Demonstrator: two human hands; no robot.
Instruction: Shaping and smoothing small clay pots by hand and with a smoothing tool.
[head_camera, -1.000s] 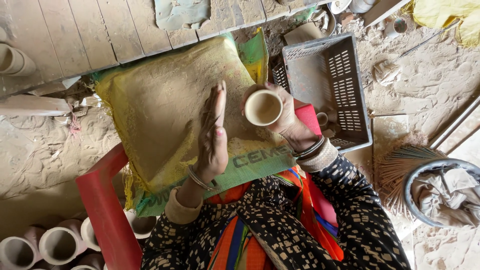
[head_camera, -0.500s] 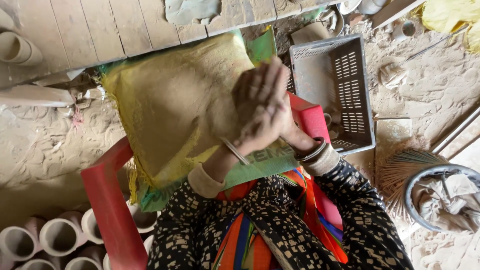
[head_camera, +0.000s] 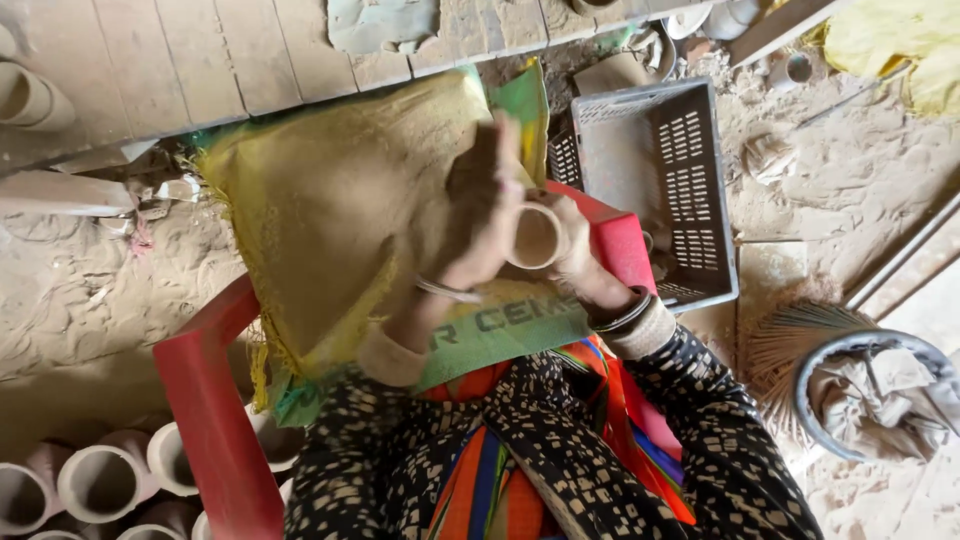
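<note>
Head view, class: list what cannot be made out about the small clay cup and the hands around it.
- Clay cup: its left side is hidden by the left hand.
- Left hand: motion-blurred; finger positions unclear.
- Right hand: its grip sits behind the cup, largely hidden.
- Grey crate: contents in shadow, unreadable.

Soft, even daylight fills the scene with faint shadows and no glare; the raised left hand (head_camera: 487, 215) is motion-blurred, the rest fairly sharp.
</note>
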